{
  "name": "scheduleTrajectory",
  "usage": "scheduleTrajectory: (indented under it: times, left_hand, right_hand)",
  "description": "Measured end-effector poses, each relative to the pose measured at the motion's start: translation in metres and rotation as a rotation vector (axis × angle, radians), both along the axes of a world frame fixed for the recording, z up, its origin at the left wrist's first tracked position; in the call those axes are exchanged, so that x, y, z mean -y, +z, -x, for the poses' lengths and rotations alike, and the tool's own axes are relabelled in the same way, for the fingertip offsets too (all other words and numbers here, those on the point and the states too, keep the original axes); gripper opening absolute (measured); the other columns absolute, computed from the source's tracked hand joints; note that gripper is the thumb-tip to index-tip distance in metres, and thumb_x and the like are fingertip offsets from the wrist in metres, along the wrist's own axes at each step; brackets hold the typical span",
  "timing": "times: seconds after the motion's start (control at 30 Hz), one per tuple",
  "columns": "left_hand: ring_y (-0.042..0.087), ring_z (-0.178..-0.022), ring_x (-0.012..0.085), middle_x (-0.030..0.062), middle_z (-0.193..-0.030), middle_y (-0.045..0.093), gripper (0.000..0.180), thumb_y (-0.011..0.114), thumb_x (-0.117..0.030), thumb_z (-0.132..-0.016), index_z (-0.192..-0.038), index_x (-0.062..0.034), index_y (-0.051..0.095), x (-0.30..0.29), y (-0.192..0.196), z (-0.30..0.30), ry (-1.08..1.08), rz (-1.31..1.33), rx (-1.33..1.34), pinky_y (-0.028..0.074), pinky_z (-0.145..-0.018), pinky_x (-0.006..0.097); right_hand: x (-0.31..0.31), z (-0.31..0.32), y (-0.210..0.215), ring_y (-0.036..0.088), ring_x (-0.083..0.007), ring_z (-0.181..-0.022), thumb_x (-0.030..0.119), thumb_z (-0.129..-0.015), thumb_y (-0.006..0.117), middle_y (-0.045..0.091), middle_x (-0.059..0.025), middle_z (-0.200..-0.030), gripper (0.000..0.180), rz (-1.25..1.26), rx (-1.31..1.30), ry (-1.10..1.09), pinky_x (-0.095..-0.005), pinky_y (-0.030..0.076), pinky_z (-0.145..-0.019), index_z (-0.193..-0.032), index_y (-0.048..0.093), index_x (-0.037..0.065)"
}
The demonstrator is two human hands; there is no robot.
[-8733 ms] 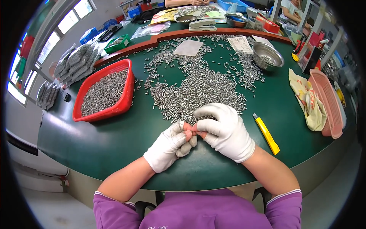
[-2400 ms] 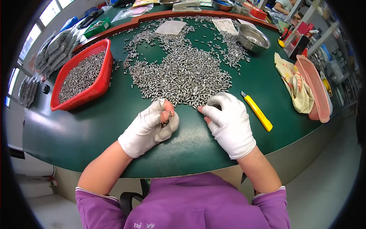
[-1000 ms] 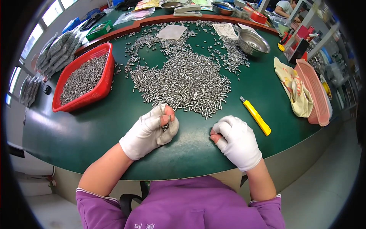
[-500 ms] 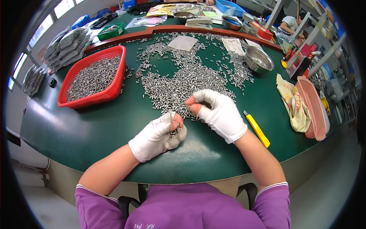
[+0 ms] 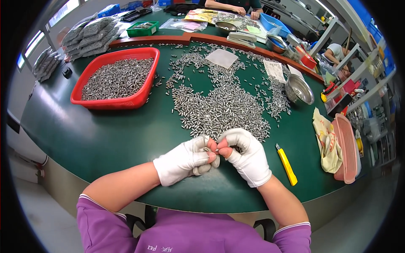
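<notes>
Two hands in white gloves with bare thumb and forefinger tips meet at the near edge of a heap of small silvery metal pieces [image 5: 223, 111], spread over the middle of a dark green table [image 5: 105, 139]. The left hand [image 5: 181, 162] has its fingers curled, thumb and forefinger brought together; the right hand [image 5: 249, 158] pinches toward it from the right, their tips touching or nearly so. Whether either grasps a piece cannot be told, since the fingers hide what lies between them. To the left stands a red basket [image 5: 116, 102] holding many more pieces. Right of the right hand lies a yellow cutter [image 5: 287, 164], and farther right a crumpled cream cloth [image 5: 331, 145] rests against a pink basket [image 5: 346, 147]. On the far right of the heap sits a steel bowl [image 5: 291, 93] with some pieces inside; left of it, a printed slip [image 5: 274, 71] and a blank white sheet [image 5: 221, 58] lie among the scattered pieces.
</notes>
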State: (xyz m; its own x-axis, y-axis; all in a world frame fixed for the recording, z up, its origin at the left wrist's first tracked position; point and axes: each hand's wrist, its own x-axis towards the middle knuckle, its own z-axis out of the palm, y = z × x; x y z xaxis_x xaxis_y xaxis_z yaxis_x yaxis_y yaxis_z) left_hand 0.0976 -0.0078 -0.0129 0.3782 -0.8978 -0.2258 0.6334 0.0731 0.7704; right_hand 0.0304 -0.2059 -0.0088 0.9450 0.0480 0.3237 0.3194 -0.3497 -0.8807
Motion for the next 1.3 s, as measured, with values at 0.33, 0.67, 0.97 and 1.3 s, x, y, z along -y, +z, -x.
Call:
scheduleTrajectory:
  times: [0.33, 0.67, 0.97, 1.3]
  left_hand:
    - [0.042, -0.060, 0.0050, 0.0014, -0.086, 0.059, 0.024, 0.063, -0.030, -0.096, -0.103, -0.0113, 0.052, 0.001, -0.004, -0.001, 0.029, -0.011, -0.038, 0.033, -0.054, 0.020]
    - [0.044, -0.063, 0.0046, 0.0000, -0.087, 0.060, 0.026, 0.061, -0.034, -0.097, -0.106, -0.0109, 0.053, 0.000, -0.006, 0.000, 0.051, -0.002, -0.038, 0.035, -0.056, 0.018]
    - [0.045, -0.063, 0.0047, -0.0003, -0.087, 0.060, 0.021, 0.062, -0.031, -0.097, -0.105, -0.0127, 0.055, 0.000, -0.007, 0.000, 0.061, -0.014, -0.053, 0.035, -0.056, 0.018]
    - [0.046, -0.064, 0.0041, -0.0006, -0.088, 0.061, 0.020, 0.061, -0.029, -0.097, -0.108, -0.0129, 0.056, -0.001, -0.005, 0.000, 0.086, -0.018, -0.100, 0.037, -0.057, 0.018]
  right_hand:
    - [0.002, -0.004, 0.010, 0.064, -0.0254, -0.081, 0.011, -0.079, 0.075, 0.066, -0.0081, -0.091, 0.013, 0.402, 0.241, -0.084, -0.0344, 0.052, -0.071, -0.090, 0.069, 0.008]
    - [0.001, -0.003, 0.008, 0.062, -0.0252, -0.077, 0.008, -0.074, 0.077, 0.067, -0.0041, -0.090, 0.022, 0.497, 0.368, -0.051, -0.0352, 0.050, -0.068, -0.093, 0.068, 0.013]
    - [0.003, -0.003, 0.009, 0.063, -0.0263, -0.078, 0.007, -0.072, 0.077, 0.067, -0.0043, -0.090, 0.023, 0.519, 0.354, -0.080, -0.0363, 0.050, -0.068, -0.091, 0.066, 0.012]
    - [0.000, -0.002, 0.015, 0.062, -0.0264, -0.077, 0.006, -0.068, 0.076, 0.066, -0.0039, -0.092, 0.027, 0.579, 0.407, -0.063, -0.0366, 0.050, -0.068, -0.092, 0.064, 0.013]
